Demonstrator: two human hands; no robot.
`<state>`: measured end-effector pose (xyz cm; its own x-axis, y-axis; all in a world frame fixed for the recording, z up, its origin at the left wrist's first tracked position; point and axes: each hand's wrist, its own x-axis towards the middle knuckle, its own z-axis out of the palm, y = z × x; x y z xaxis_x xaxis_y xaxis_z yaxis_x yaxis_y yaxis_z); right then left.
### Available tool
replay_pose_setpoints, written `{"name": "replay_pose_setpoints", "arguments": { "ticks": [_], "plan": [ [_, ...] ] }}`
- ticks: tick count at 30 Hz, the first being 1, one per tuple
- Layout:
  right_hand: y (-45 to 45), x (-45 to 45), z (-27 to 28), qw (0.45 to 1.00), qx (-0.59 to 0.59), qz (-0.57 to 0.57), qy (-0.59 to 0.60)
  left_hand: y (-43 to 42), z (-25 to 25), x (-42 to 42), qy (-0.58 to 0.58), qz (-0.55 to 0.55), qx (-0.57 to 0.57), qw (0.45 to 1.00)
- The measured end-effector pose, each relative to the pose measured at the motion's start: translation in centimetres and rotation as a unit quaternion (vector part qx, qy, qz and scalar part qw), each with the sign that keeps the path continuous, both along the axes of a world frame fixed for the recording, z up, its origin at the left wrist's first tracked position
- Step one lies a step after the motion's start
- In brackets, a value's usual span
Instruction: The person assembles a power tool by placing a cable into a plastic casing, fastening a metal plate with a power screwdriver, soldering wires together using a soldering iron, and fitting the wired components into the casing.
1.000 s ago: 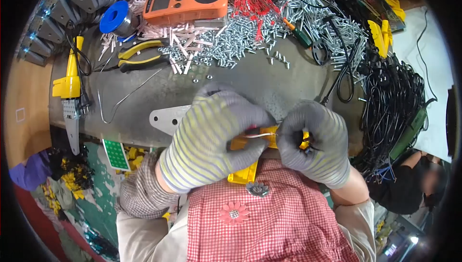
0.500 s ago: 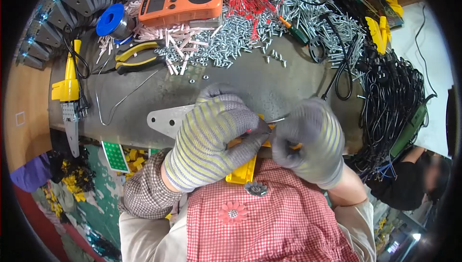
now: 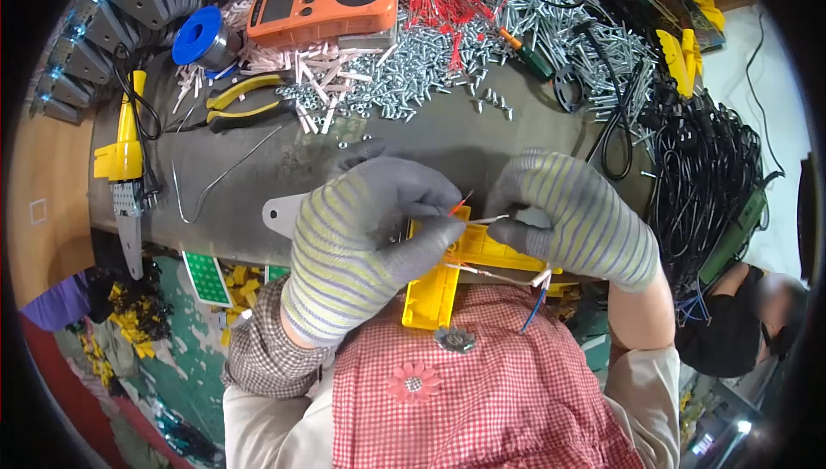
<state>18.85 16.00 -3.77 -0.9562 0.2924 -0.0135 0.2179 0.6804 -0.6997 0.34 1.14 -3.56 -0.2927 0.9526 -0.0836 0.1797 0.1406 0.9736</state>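
My left hand [image 3: 370,237], in a grey-and-yellow striped glove, pinches a thin red wire [image 3: 459,205] with a bare dark end between thumb and fingers. My right hand [image 3: 589,219], gloved alike, has thumb and forefinger closed at the end of a thin white wire [image 3: 487,219]. Beneath the hands lies an opened yellow plastic housing [image 3: 430,297], its long part against the apron and another part reaching right. A white-sleeved lead [image 3: 495,276] runs along it, with a blue wire end [image 3: 534,310] hanging down. A grey metal plate [image 3: 282,214] is partly hidden behind my left hand.
Across the back lie an orange meter [image 3: 323,6], a solder spool [image 3: 206,39], pliers [image 3: 249,101] and heaped screws [image 3: 396,82]. A yellow-handled tool [image 3: 127,138] lies left, bundled black cables [image 3: 701,168] right. Another person [image 3: 731,323] is at the far right.
My right hand has moved right and up, away from my left, uncovering the yellow housing and the white lead with its blue wire. My left hand has shifted slightly left.
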Motion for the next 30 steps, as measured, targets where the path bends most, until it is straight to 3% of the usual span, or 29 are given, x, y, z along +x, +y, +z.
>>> {"name": "replay_pose_setpoints", "arguments": {
  "ticks": [3, 7, 10, 11, 14, 15, 18, 22, 26, 30],
  "plan": [
    [-0.3, 0.2, 0.2, 0.996, -0.067, -0.05, -0.026, 0.8, -1.2, 0.3, 0.051, -0.053, 0.07, 0.995],
    [-1.2, 0.3, -0.4, 0.988, -0.102, -0.114, -0.013, 1.6, -1.8, 1.5, 0.206, -0.033, 0.098, 0.973],
    [-1.3, 0.4, -0.9, 0.992, -0.062, -0.107, 0.031, 1.7, -2.1, 1.6, 0.21, -0.026, 0.098, 0.972],
    [-1.1, 0.4, -1.1, 0.99, 0.058, -0.106, 0.068, 1.7, -2.1, 1.6, 0.218, -0.029, 0.097, 0.971],
    [0.1, 1.4, -0.9, 0.971, 0.109, -0.19, 0.092, 1.6, -2.2, 1.5, 0.243, -0.028, 0.098, 0.965],
    [-0.5, 1.5, -0.2, 0.965, 0.027, -0.259, 0.026, 1.7, -2.2, 1.5, 0.252, -0.031, 0.101, 0.962],
    [-0.5, 1.4, 0.4, 0.979, -0.108, -0.168, 0.038, 1.8, -2.3, 1.7, 0.24, -0.03, 0.112, 0.964],
    [-0.6, 0.9, -0.1, 0.993, -0.074, -0.075, -0.051, 1.7, -2.2, 1.7, 0.255, -0.033, 0.098, 0.962],
    [-0.5, 0.8, 1.3, 0.971, -0.191, -0.13, -0.052, 1.6, -2.5, 1.7, 0.251, -0.033, 0.098, 0.962],
    [-0.7, 0.8, 1.0, 0.971, -0.197, -0.132, -0.037, 1.7, -2.5, 1.8, 0.258, -0.034, 0.1, 0.96]
  ]
}}
